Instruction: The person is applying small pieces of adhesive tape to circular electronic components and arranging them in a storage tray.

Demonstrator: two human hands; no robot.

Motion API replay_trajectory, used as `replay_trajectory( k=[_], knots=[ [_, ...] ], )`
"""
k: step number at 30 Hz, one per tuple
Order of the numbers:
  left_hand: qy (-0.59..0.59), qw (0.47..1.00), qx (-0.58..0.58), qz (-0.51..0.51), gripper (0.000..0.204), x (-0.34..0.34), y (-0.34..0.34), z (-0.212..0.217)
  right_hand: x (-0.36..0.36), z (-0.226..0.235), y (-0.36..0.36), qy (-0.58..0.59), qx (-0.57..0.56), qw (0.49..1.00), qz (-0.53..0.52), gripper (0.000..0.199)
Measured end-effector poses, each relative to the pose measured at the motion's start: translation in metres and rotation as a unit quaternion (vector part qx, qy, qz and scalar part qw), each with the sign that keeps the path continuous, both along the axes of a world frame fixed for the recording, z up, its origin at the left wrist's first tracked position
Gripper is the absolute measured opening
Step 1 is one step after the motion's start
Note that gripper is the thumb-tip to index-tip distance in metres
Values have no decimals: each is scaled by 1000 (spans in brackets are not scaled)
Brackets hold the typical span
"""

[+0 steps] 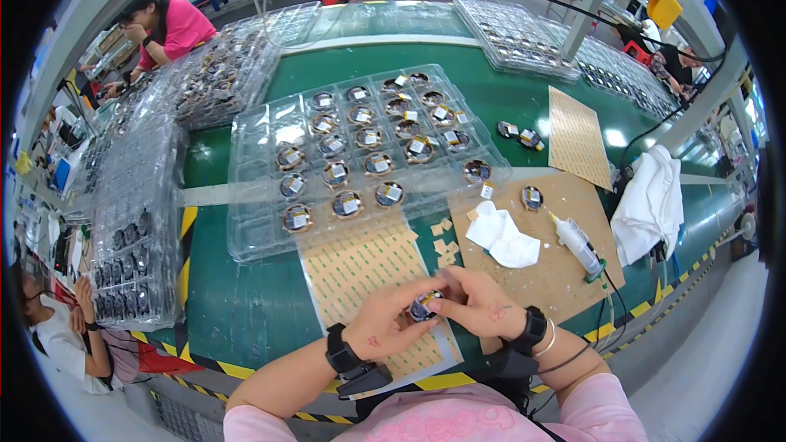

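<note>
Two hands are meeting over the near edge of the green bench, both working on one small round dark part (425,305). The left hand (386,329) is curling its fingers closed around the part from below and from the left. The right hand (481,304) is coming in from the other side, its thumb and forefinger pinching at the part's top edge. The part is sitting between the fingertips of both hands, lifted off the surface, directly above a sheet of small adhesive pads (370,270). Possibly a small label is being pressed onto it, but the fingers are covering too much to tell.

Both wrists are wearing black bands, and pink sleeves are showing at the lower edge.

Beyond the hands, a clear plastic tray (254,221) is lying across the bench, its pockets holding rows of similar round parts with pale tags. To the right, a brown board (557,270) is carrying a crumpled white cloth (503,237), a small squeeze bottle (577,245) and one more round part (532,196). A larger white cloth (651,200) is lying at the bench's right edge. Stacks of clear trays (135,229) are standing to the left, where other people are sitting.
</note>
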State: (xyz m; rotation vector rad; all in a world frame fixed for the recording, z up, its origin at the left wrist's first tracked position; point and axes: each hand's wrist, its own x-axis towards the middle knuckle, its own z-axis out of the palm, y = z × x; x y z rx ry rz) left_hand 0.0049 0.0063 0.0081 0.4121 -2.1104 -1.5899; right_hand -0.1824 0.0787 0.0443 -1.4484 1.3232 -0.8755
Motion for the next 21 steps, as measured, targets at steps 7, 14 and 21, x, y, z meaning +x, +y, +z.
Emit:
replay_trajectory(
  k=[7,14,21],
  knots=[
    [-42,999,26,6,54,-7,9,6,-15,-27,10,-44,32,998,-39,20],
    [8,999,36,10,56,-1,7,2,-5,-30,7,-143,73,986,-45,26],
    [64,998,-4,18,57,-3,4,-2,5,-16,6,-166,75,981,-68,31]
  ],
)
